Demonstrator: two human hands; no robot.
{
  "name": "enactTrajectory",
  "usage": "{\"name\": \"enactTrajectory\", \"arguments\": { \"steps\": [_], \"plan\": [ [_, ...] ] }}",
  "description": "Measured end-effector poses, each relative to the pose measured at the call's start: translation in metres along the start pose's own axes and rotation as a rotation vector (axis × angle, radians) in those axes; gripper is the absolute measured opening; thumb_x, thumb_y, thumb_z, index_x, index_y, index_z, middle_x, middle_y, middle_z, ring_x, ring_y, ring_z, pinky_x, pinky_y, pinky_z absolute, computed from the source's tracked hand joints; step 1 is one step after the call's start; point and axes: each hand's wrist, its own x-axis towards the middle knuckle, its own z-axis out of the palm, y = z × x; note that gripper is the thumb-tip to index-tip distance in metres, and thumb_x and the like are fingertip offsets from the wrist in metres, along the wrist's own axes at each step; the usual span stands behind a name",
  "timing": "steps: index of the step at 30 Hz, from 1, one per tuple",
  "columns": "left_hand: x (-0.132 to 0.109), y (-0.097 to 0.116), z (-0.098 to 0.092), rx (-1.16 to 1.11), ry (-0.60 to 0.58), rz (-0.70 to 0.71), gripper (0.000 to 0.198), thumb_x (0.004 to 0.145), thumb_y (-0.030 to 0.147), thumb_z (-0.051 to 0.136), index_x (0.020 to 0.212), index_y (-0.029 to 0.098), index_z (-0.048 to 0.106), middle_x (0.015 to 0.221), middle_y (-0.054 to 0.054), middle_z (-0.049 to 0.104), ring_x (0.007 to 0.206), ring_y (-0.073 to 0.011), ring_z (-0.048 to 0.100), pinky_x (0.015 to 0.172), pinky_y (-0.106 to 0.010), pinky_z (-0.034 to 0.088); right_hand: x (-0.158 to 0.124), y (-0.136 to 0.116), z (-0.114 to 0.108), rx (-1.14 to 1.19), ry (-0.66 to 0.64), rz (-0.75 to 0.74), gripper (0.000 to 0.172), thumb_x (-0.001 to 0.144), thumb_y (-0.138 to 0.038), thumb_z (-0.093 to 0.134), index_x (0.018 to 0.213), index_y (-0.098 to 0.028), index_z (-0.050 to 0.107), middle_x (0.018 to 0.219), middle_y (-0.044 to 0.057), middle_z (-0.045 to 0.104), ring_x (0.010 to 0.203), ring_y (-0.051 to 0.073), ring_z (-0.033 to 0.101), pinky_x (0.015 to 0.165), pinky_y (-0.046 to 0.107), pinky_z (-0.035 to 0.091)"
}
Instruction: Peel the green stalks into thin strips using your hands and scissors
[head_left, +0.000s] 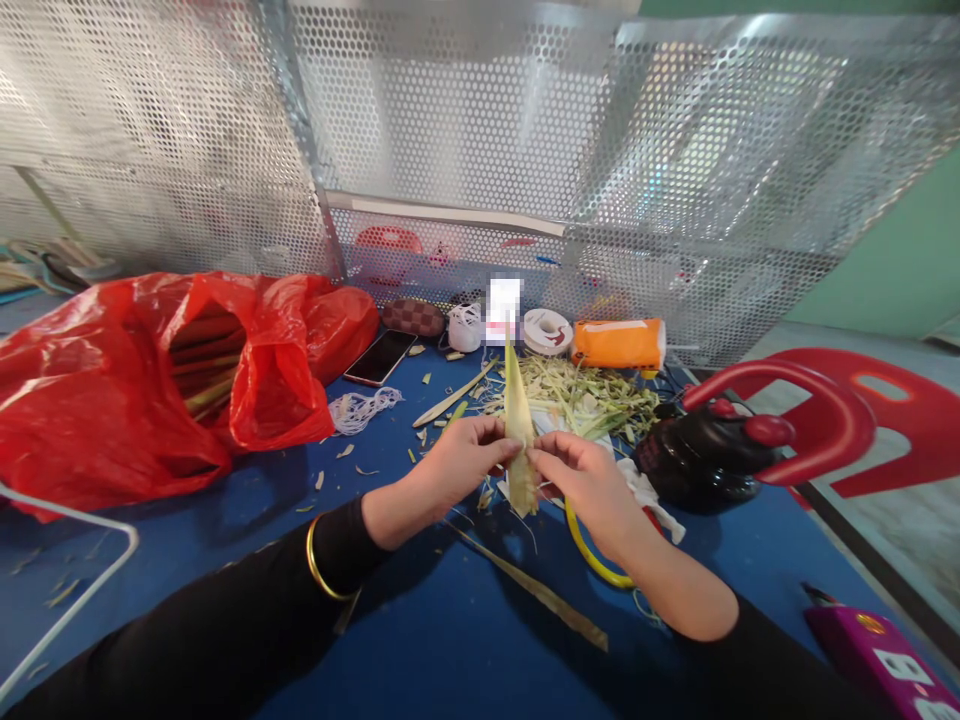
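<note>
Between my two hands a pale yellow-green leaf strip (519, 410) stands upright, broad at the bottom and narrowing to a point at the top. The fingers of my left hand (476, 455) pinch its left edge. My right hand (574, 470) has thumb and fingers closed on its right edge. Whether a thin thread is also between the fingertips is too small to tell. Below my hands a long dry leaf strip (544, 590) lies slantwise on the blue table (420, 640). Behind them is a heap of shredded plant scraps (592, 395).
A red plastic bag (112, 370) with stalks inside fills the left. Toward the back lie a phone (381, 357), white string (364, 408), a white spool (547, 332) and an orange packet (619, 343). A black kettle (701, 455) with red handle stands right. A perforated metal screen (457, 120) rises behind.
</note>
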Motion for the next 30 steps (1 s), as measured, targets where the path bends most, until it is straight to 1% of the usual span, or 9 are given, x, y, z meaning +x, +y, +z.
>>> {"name": "enactTrajectory", "arguments": {
  "steps": [2,5,9,14,18,23,30],
  "plan": [
    [0.001,-0.001,0.000,0.029,0.030,0.037,0.010,0.072,0.024,0.059,0.071,0.015,0.060,0.069,0.000,0.059,0.063,-0.0093,0.051,0.062,-0.023,0.043,-0.001,0.001,0.001,0.022,-0.023,0.007,0.019,0.071,-0.036,0.065,0.069,-0.018,0.058,0.061,-0.003,0.054,0.056,0.013,0.050,0.055,0.026,0.044],
    [0.001,-0.002,0.001,0.040,0.042,0.067,0.012,0.072,0.027,0.059,0.073,0.015,0.061,0.069,0.000,0.059,0.062,-0.0095,0.051,0.061,-0.023,0.044,-0.002,0.002,0.001,0.012,-0.005,-0.025,0.021,0.071,-0.036,0.066,0.065,-0.017,0.058,0.057,-0.003,0.052,0.054,0.012,0.048,0.054,0.025,0.041],
    [-0.001,-0.004,0.003,0.038,0.031,0.060,0.017,0.069,0.032,0.065,0.071,0.015,0.060,0.067,0.001,0.057,0.059,-0.0095,0.050,0.059,-0.024,0.043,-0.003,0.001,0.001,0.006,0.025,-0.030,0.023,0.072,-0.039,0.066,0.066,-0.017,0.060,0.057,-0.003,0.053,0.054,0.012,0.048,0.054,0.025,0.039],
    [-0.002,-0.004,0.005,0.056,0.065,0.037,0.017,0.068,0.030,0.064,0.062,0.016,0.056,0.058,0.003,0.051,0.055,-0.0084,0.046,0.055,-0.023,0.038,-0.003,-0.001,0.001,-0.016,-0.003,-0.069,0.018,0.075,-0.034,0.060,0.066,-0.018,0.060,0.057,-0.003,0.054,0.054,0.013,0.048,0.054,0.025,0.039],
    [0.000,-0.005,0.004,0.101,0.061,0.039,0.018,0.069,0.031,0.062,0.062,0.016,0.055,0.057,0.003,0.051,0.054,-0.0087,0.045,0.054,-0.023,0.037,-0.004,-0.003,0.001,-0.104,0.019,-0.083,0.017,0.076,-0.030,0.057,0.064,-0.018,0.057,0.055,-0.003,0.053,0.053,0.012,0.047,0.052,0.024,0.036],
    [0.001,-0.012,0.003,0.248,0.098,0.122,0.023,0.072,0.031,0.060,0.057,0.017,0.050,0.054,0.004,0.048,0.053,-0.0085,0.041,0.050,-0.023,0.032,-0.006,0.003,0.002,-0.255,0.094,-0.096,0.017,0.075,-0.029,0.057,0.062,-0.019,0.055,0.053,-0.004,0.050,0.051,0.011,0.043,0.049,0.023,0.033],
    [0.002,-0.015,0.003,0.328,0.113,0.170,0.022,0.074,0.031,0.058,0.060,0.017,0.050,0.056,0.004,0.047,0.054,-0.0090,0.039,0.051,-0.023,0.030,-0.007,0.002,0.005,-0.316,0.114,-0.092,0.018,0.077,-0.031,0.056,0.063,-0.019,0.055,0.054,-0.003,0.051,0.052,0.012,0.043,0.050,0.023,0.034]
  ]
}}
